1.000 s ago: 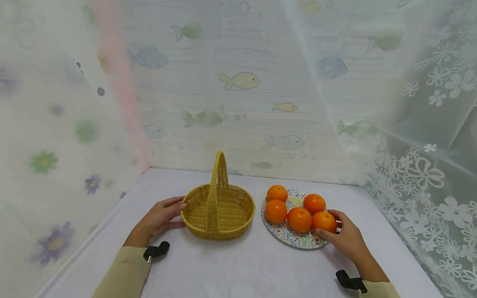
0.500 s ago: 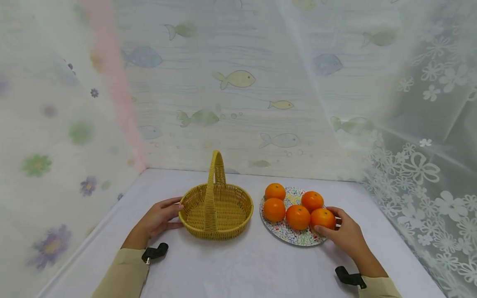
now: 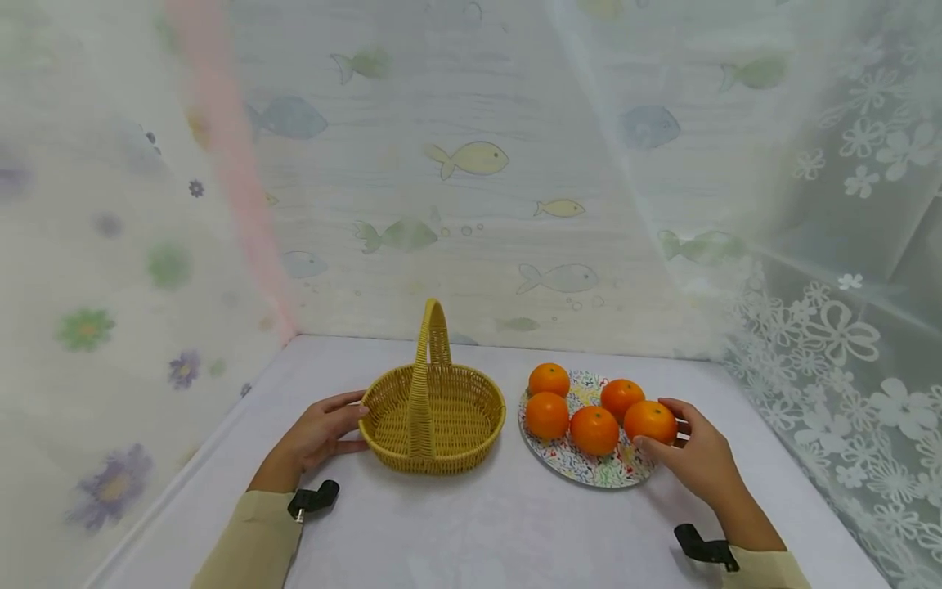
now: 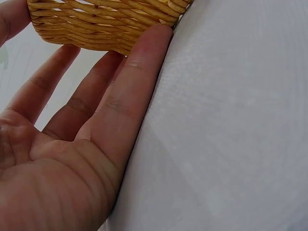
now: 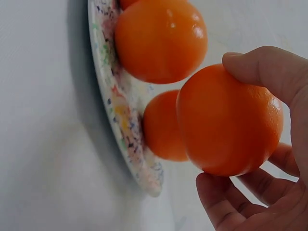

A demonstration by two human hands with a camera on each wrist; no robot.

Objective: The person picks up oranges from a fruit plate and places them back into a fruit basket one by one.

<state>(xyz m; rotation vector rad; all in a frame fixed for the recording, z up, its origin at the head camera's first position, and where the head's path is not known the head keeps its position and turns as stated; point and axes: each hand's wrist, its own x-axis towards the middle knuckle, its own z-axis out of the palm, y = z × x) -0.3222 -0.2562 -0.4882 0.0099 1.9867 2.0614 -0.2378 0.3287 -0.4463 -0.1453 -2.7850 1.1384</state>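
My right hand (image 3: 695,450) holds an orange (image 3: 651,422) between thumb and fingers at the right side of a round patterned plate (image 3: 581,470). In the right wrist view, the held orange (image 5: 228,120) is raised off the plate, and another orange (image 5: 163,43) sits on the plate beside it. Several more oranges, such as the near one (image 3: 594,431), rest on the plate. My left hand (image 3: 324,429) touches the left side of a yellow wicker basket (image 3: 430,466) with an upright handle. Its fingers reach out fairly straight to the woven wall (image 4: 106,24) in the left wrist view.
A white cloth (image 3: 471,532) covers the table. Behind it hangs a curtain with printed fish (image 3: 478,158). Flower-patterned sheets stand at the left and right sides. The basket's inside shows only bare weave.
My right hand has raised the orange off the plate and shifted it slightly up and right. The left hand stays at the basket, and the view has swayed a little.
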